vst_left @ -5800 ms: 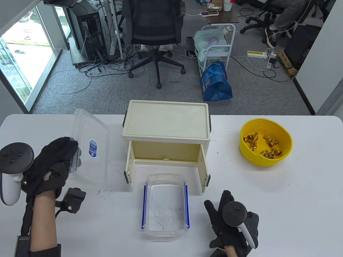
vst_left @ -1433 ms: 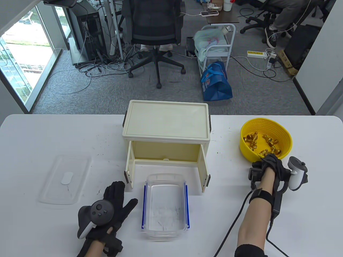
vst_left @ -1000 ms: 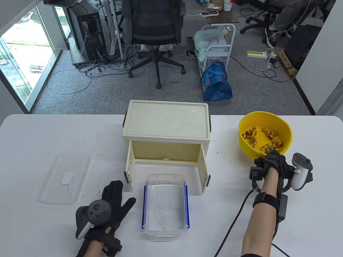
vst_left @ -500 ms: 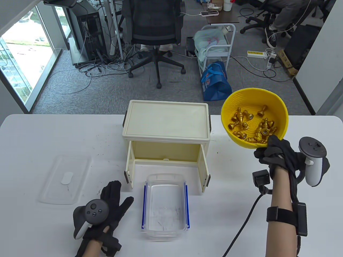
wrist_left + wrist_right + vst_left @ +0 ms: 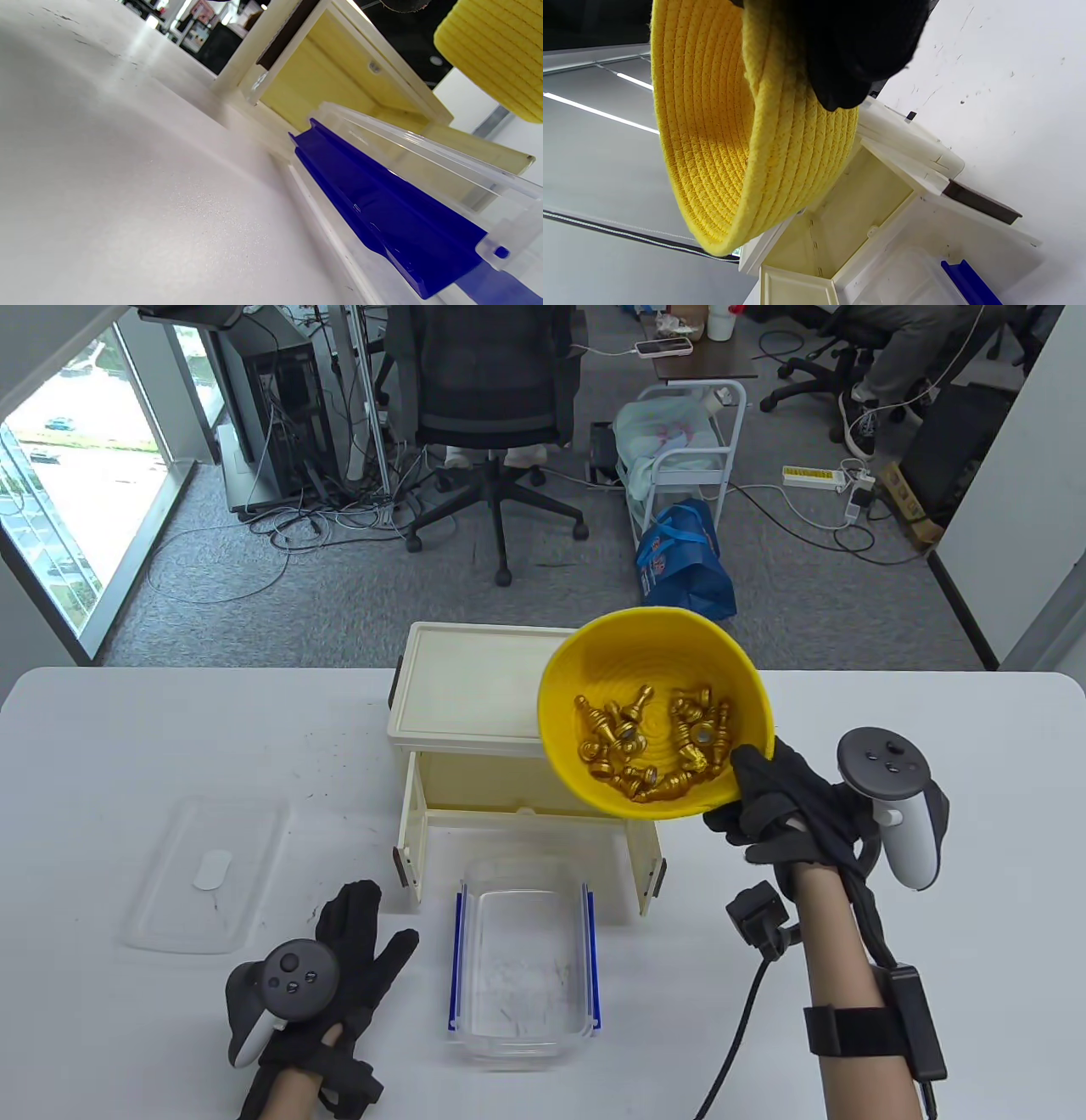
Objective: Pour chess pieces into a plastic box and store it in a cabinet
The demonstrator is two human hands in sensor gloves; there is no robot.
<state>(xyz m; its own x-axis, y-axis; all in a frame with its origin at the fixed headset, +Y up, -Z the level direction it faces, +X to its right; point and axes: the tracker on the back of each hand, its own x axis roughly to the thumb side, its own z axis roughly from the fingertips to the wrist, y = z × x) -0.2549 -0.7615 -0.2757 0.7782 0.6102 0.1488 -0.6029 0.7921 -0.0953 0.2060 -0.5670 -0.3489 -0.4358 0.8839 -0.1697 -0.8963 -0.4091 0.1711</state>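
Note:
My right hand [image 5: 776, 806] grips the rim of a yellow woven bowl [image 5: 560, 729] and holds it in the air over the right side of the cream cabinet [image 5: 475, 687]. Several gold chess pieces [image 5: 653, 742] lie in the bowl. The bowl's outside shows in the right wrist view [image 5: 746, 140] and the left wrist view [image 5: 496, 51]. A clear plastic box [image 5: 522, 959] with blue clips stands open and empty in front of the cabinet's open front. My left hand [image 5: 352, 959] rests flat on the table, fingers spread, left of the box. The box's blue clip [image 5: 382, 212] shows in the left wrist view.
The box's clear lid [image 5: 208, 874] lies flat on the table at the left. The cabinet's two doors [image 5: 411, 840] stand open toward me on either side of the box. An office chair [image 5: 492, 398] and a cart stand on the floor beyond the table.
My right hand lifted the bowl off the table at the right and carried it up and left over the cabinet. My left hand stayed resting beside the box.

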